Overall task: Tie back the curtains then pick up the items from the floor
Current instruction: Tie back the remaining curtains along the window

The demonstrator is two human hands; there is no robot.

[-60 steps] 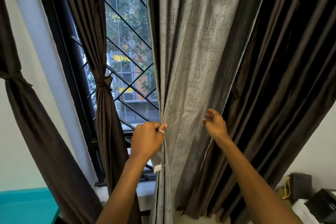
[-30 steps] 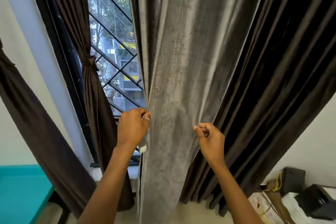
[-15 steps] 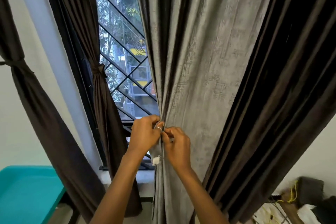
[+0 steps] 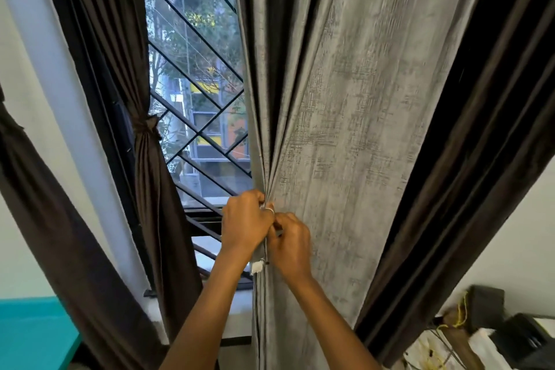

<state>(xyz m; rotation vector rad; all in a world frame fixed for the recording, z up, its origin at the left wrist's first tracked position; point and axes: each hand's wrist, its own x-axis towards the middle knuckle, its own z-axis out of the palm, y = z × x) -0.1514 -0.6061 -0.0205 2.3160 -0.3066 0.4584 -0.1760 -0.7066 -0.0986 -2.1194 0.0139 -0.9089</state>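
A wide grey curtain [image 4: 354, 105] hangs in front of me, its folds drawn together low down. My left hand [image 4: 244, 224] pinches the curtain's left edge, a ring on one finger. My right hand [image 4: 289, 245] presses close against it and grips the same gathered edge. A small white tag [image 4: 257, 267] hangs just below both hands. To the left, a dark brown curtain [image 4: 150, 183] is bound with a tie at mid height. Another brown curtain [image 4: 51, 219] hangs at the far left, also drawn in.
The window [image 4: 198, 93] has a black diagonal grille. Dark brown drapes [image 4: 468, 135] hang right of the grey curtain. A teal surface [image 4: 30, 336] sits at bottom left. Dark boxes, yellow cord and clutter [image 4: 486, 324] lie at bottom right. The floor is hidden.
My right hand left the curtain's right side and came across to meet my left hand at the left edge. The fabric now bunches between both hands.
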